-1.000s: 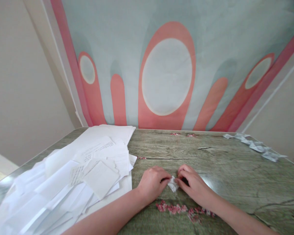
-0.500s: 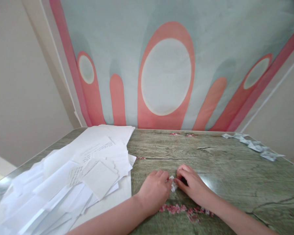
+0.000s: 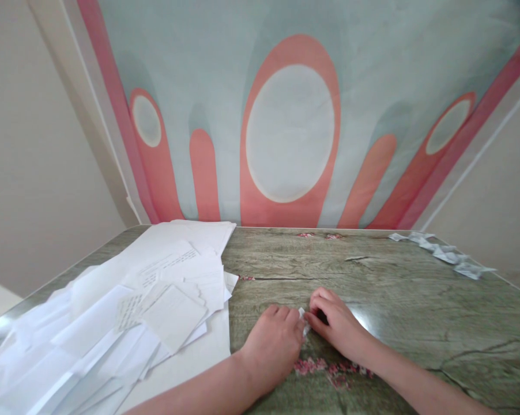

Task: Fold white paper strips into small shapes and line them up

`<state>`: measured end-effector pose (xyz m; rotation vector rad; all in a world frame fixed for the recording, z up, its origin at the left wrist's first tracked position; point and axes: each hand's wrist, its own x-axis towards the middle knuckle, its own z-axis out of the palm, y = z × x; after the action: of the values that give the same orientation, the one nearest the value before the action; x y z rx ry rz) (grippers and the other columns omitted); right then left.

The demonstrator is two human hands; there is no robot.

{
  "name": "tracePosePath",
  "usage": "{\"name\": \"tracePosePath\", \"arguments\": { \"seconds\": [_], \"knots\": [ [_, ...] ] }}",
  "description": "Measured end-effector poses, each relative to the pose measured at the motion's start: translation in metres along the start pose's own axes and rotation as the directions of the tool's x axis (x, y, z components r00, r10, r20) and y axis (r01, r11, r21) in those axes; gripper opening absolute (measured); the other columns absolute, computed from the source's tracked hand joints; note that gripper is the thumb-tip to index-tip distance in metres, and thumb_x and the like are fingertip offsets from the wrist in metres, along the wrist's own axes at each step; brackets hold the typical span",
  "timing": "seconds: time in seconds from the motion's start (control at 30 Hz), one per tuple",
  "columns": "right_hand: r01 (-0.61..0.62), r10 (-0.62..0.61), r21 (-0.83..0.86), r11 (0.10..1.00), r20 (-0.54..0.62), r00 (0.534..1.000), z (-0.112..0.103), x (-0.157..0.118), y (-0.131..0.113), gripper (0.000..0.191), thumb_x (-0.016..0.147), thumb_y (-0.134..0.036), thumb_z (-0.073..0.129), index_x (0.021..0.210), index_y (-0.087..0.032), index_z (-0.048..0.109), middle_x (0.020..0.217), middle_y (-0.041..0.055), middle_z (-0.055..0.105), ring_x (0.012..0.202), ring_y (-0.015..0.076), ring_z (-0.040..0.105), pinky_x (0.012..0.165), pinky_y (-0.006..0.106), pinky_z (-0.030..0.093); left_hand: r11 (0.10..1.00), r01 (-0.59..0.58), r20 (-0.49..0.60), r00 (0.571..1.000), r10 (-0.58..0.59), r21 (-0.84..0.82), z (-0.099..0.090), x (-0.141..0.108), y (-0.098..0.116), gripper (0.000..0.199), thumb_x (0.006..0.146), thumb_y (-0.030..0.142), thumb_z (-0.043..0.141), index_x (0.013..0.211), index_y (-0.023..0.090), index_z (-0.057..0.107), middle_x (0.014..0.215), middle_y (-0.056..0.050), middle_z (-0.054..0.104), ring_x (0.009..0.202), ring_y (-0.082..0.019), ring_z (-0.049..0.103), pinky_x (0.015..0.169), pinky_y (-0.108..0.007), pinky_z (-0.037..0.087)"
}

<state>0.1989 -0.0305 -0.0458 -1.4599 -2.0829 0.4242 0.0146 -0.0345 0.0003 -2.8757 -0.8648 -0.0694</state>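
Observation:
Between my hands, low over the wood-patterned table, is a small folded piece of white paper. My left hand grips its left side with curled fingers, which hide much of it. From the right, my right hand pinches the paper's edge between thumb and fingers. A printed band of pink flowers lies on the tabletop just below the hands.
A spread heap of white paper sheets, some printed, covers the left of the table, with squarish pieces on top. Several small folded papers form a row along the far right edge. Behind stands a patterned backdrop.
My left hand has shifted slightly over the folded paper and covers more of it. My right hand keeps its pinch. The whole view has drifted a little.

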Motion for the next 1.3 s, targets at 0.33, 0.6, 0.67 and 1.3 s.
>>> {"name": "tracePosePath", "arguments": {
  "seconds": [0.33,0.6,0.67,1.3],
  "knots": [
    [-0.039,0.052,0.108,0.993,-0.12,0.991,0.001,-0.005,0.009,0.01,0.085,-0.026,0.048,0.094,-0.021,0.049,0.097,0.0058,0.055,0.093,0.0209,0.051,0.082,0.037,0.042,0.996,0.069,-0.009,0.998,-0.07,-0.049,0.003,0.003,-0.003,0.021,0.088,0.031,0.049,0.102,0.016,0.055,0.096,-0.007,0.056,0.096,-0.023,0.05,0.079,-0.036,0.043],
    [-0.037,0.022,-0.092,0.995,-0.158,0.987,0.006,-0.007,0.011,0.022,0.081,-0.029,0.054,0.102,-0.023,0.052,0.11,0.0085,0.054,0.108,0.026,0.047,0.089,0.044,0.038,0.998,0.01,-0.023,1.0,-0.012,-0.069,0.006,0.005,-0.003,0.026,0.087,0.032,0.051,0.104,0.012,0.057,0.095,-0.007,0.059,0.098,-0.023,0.049,0.083,-0.036,0.041],
    [-0.035,0.015,-0.117,0.993,-0.164,0.986,0.007,-0.006,0.011,0.022,0.081,-0.029,0.054,0.102,-0.023,0.052,0.111,0.0085,0.054,0.109,0.0259,0.046,0.088,0.044,0.039,0.998,0.0,-0.028,1.0,-0.001,-0.056,0.005,0.005,-0.003,0.026,0.087,0.031,0.051,0.103,0.012,0.057,0.095,-0.007,0.059,0.098,-0.023,0.049,0.083,-0.036,0.041],
    [-0.062,0.057,-0.049,0.997,-0.095,0.994,0.0,-0.007,0.011,0.014,0.084,-0.03,0.049,0.094,-0.023,0.056,0.11,0.007,0.055,0.107,0.0236,0.048,0.088,0.042,0.038,0.998,-0.005,-0.034,0.999,0.003,-0.058,0.002,0.005,-0.003,0.021,0.088,0.028,0.048,0.099,0.013,0.058,0.094,-0.007,0.057,0.096,-0.023,0.049,0.083,-0.036,0.04]
  ]
}}
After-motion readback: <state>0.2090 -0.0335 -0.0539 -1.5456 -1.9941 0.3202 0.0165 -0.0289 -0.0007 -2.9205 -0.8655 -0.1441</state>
